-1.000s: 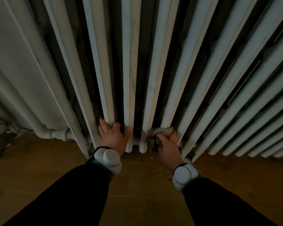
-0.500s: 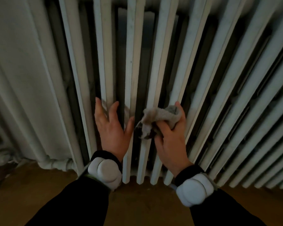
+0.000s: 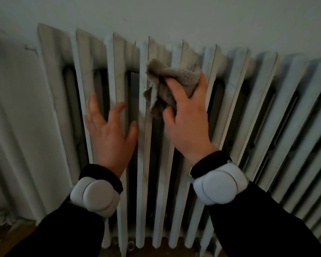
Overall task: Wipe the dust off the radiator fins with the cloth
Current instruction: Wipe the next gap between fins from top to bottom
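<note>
Head view: a pale painted wall (image 3: pixel 174 15) backs a white column radiator (image 3: pixel 248 108) with ridged vertical fins, dark gaps between them and grey grime near the tops. Both arms, in black sleeves (image 3: pixel 267 219), reach forward. Each wrist carries a smooth, rounded white module (image 3: pixel 95 197). The left hand (image 3: pixel 109 134) faces the fins left of centre, fingers straight and spread, holding nothing; contact cannot be confirmed. The right hand (image 3: pixel 187 119) sits higher, thumb and curled fingers pinching a crumpled grey terry cloth (image 3: pixel 172 78) against the upper centre fins.
</note>
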Available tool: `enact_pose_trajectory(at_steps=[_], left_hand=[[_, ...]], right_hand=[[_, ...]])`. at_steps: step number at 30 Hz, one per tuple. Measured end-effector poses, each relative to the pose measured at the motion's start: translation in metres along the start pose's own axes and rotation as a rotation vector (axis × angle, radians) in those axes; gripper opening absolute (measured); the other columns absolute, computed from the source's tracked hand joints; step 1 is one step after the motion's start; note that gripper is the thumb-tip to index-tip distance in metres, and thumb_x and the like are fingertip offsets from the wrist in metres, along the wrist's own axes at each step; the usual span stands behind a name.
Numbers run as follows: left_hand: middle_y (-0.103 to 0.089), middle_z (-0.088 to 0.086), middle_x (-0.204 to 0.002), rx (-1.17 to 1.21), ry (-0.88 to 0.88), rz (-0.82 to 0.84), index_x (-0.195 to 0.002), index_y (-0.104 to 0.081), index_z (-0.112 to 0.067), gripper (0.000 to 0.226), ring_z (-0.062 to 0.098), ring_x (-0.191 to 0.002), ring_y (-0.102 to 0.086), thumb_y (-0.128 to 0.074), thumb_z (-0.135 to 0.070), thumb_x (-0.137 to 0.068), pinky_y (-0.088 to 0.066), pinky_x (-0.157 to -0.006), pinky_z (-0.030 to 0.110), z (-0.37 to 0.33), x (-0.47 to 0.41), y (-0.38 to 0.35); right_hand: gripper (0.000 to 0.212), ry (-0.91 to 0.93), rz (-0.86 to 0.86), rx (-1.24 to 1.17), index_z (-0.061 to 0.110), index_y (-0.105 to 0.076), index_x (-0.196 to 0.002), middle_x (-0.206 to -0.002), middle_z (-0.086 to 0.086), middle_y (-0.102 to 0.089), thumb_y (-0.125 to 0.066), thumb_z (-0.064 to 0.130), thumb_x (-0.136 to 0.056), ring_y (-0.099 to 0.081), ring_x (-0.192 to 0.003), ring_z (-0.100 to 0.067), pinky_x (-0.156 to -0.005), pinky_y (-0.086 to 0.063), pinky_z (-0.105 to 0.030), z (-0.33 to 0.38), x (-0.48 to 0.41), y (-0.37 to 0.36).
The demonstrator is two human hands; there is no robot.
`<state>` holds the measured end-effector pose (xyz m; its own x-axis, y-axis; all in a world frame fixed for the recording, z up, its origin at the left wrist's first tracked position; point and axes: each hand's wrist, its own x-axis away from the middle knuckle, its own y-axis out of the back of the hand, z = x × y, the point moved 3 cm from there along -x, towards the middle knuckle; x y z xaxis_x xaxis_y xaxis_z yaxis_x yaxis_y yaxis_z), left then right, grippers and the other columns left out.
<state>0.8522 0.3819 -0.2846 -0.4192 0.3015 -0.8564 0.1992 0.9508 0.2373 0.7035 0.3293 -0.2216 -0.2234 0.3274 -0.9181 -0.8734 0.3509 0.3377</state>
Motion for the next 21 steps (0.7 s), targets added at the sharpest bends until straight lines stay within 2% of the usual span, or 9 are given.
enact_pose_trajectory(at_steps=[3,8,12,21], left_hand=[[-0.015,0.026,-0.152,-0.011,-0.049,-0.017,-0.127,-0.053,-0.015,0.048,0.038,-0.142,-0.008,-0.054,-0.036,-0.084,-0.015,-0.111,0.064,-0.002,-0.010,0.001],[-0.017,0.015,-0.155,-0.086,-0.056,-0.004,-0.134,-0.047,-0.026,0.053,0.037,-0.144,-0.005,-0.047,-0.043,-0.083,0.000,-0.111,0.064,0.001,-0.016,-0.003],[-0.022,0.014,-0.155,-0.166,-0.101,0.007,-0.131,-0.048,-0.025,0.051,0.040,-0.143,-0.007,-0.048,-0.040,-0.083,0.000,-0.109,0.068,0.007,-0.013,-0.009],[-0.022,0.012,-0.156,-0.176,-0.122,-0.040,-0.132,-0.050,-0.023,0.050,0.039,-0.143,-0.012,-0.055,-0.026,-0.083,0.002,-0.111,0.063,0.012,-0.009,-0.013]], right_hand=[[0.050,-0.022,-0.038,-0.008,0.021,-0.052,-0.133,-0.147,-0.026,-0.021,-0.055,0.011,-0.084,-0.028,-0.136,-0.039,-0.113,-0.031,-0.045,0.002,-0.018,0.000],[0.050,-0.108,-0.016,-0.037,0.024,-0.050,-0.133,-0.145,-0.019,-0.020,-0.055,0.016,-0.084,-0.034,-0.131,-0.032,-0.111,-0.033,-0.038,-0.003,-0.032,-0.004],[0.044,-0.106,0.001,-0.014,0.023,-0.055,-0.127,-0.145,-0.021,-0.021,-0.057,0.018,-0.083,-0.035,-0.129,-0.034,-0.110,-0.035,-0.037,-0.005,-0.026,-0.012],[0.045,-0.120,0.021,-0.030,0.022,-0.056,-0.125,-0.138,-0.014,-0.028,-0.060,0.017,-0.081,-0.040,-0.124,-0.024,-0.107,-0.036,-0.029,-0.017,0.010,-0.029]])
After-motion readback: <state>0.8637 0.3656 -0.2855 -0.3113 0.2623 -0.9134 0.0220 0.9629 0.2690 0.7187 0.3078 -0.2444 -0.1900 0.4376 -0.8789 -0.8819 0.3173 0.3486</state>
